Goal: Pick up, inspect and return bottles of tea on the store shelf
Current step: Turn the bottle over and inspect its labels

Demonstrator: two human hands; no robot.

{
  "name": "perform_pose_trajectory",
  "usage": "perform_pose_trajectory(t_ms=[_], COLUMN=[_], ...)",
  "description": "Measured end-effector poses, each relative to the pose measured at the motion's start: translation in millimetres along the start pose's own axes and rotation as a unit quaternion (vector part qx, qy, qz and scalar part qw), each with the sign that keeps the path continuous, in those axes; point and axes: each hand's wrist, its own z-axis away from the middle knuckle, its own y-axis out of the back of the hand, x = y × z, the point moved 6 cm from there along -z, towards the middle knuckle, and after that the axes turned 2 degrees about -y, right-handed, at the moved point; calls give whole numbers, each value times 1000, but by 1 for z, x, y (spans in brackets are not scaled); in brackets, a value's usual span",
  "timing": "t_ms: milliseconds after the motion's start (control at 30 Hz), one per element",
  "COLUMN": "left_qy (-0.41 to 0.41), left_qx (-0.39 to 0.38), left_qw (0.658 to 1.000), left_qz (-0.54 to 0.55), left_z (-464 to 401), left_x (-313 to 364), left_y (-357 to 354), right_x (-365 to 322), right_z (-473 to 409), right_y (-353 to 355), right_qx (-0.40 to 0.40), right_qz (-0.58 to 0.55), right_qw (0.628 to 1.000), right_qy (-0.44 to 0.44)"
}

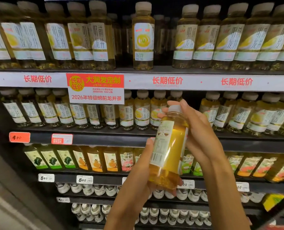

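Head view: the bottle (168,146) of pale yellow tea is off the shelf and held in the air in front of the second shelf (104,141) from the top, between both hands. Its long axis runs near upright, tilted a little so the cap leans up and to the right, away from the person, while the base points down toward the wrists. The back of the label, with its barcode and small print, faces the camera, so I judge the inspecting step to be in hand.

The left hand (147,173) is wrapped around the lower half and cups the base, thumb up along the label's left edge. The right hand (196,130) is curled round the shoulder and neck, fingertips over the cap.

The return turns on the gap (190,103) in the front row of that second shelf, which lies straight behind and just above the cap, between the bottles to its left and right. The right hand is nearer that gap; the bottle would go forward and slightly up, base first, onto the shelf's front edge.
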Motion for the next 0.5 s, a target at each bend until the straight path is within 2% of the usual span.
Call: perform_pose_trajectory(t_ms=[100,167,267,367,433,500], left_qy=[47,61,57,51,47,44], left_qx=[-69,-84,-57,-39,-53,-67], left_qw=[994,992,996,983,980,984], left_qz=[67,70,-46,-172,-189,-157], left_z=[5,7,7,10,14,16], left_x=[-10,-15,-17,-13,-11,-13], left_y=[-6,-6,3,8,3,0], right_x=[17,24,28,32,34,38], right_z=[6,9,13,17,18,18], right_y=[1,3,9,16,19,19], right_qx=[-4,-2,7,21,29,39], right_qz=[-118,-139,-133,-92,-78,-85], right_qw=[992,990,991,995,996,994], right_qy=[-34,-26,-20,-24,-31,-53])
